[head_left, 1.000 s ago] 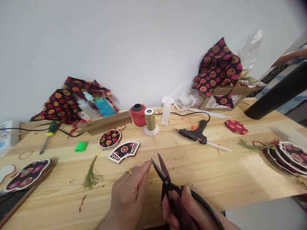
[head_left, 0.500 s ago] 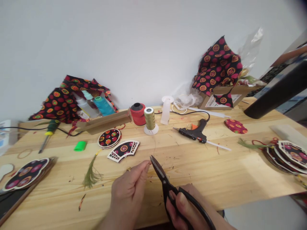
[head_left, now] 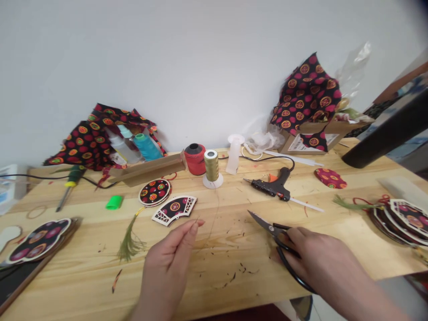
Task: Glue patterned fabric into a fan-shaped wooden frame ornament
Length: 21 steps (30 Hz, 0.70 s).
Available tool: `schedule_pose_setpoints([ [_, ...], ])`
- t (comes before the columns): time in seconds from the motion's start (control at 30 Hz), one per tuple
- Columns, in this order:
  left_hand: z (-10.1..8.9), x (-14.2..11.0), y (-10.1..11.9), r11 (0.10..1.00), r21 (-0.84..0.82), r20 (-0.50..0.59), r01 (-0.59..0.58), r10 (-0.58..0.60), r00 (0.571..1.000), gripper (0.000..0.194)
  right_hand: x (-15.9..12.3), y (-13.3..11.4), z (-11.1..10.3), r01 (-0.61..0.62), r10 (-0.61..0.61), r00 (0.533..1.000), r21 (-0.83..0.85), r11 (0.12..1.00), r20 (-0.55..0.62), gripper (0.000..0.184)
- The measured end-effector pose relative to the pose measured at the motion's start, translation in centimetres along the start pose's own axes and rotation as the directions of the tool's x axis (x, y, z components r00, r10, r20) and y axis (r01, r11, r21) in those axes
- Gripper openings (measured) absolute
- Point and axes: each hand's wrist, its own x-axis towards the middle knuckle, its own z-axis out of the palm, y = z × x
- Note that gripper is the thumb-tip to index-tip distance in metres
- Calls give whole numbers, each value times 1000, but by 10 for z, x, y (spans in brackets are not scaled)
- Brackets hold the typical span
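Observation:
My left hand [head_left: 174, 256] is closed in a pinch over the table. A thin thread [head_left: 214, 216] runs from the olive-gold spool [head_left: 211, 167] down to these fingers, and a tiny end shows at their tips. My right hand [head_left: 310, 252] has its fingers around the handles of black-handled scissors [head_left: 262, 223]. The blades are together and point up and left, low over the table. Just beyond my left hand lies a fan-shaped ornament [head_left: 174, 209], its wooden frame around dark patterned fabric. A round ornament [head_left: 154, 192] with an olive tassel [head_left: 131, 240] lies beside it.
A black glue gun [head_left: 276, 185] with its cord lies past the scissors. Behind are a red thread cone [head_left: 195, 158] and a cardboard box [head_left: 334, 136] with fabric. Ornaments are stacked at right [head_left: 409, 218] and left [head_left: 40, 240]. Dark scraps [head_left: 234, 274] dot the table.
The scissors have moved right and away from my left fingertips, turning more level. My left hand has shifted slightly left. More of the thread now shows.

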Motion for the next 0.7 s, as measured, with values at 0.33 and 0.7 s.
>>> schedule_pose_setpoints([
  [0.33, 0, -1, 11, 962, -189, 102, 196, -179, 979, 20, 5, 11, -19, 48, -38, 989, 61, 997, -145, 9],
  [0.7, 6, -7, 12, 974, -217, 255, 62, -5, 967, 18, 41, -88, -10, -39, 65, 998, 985, 171, 28, 16],
])
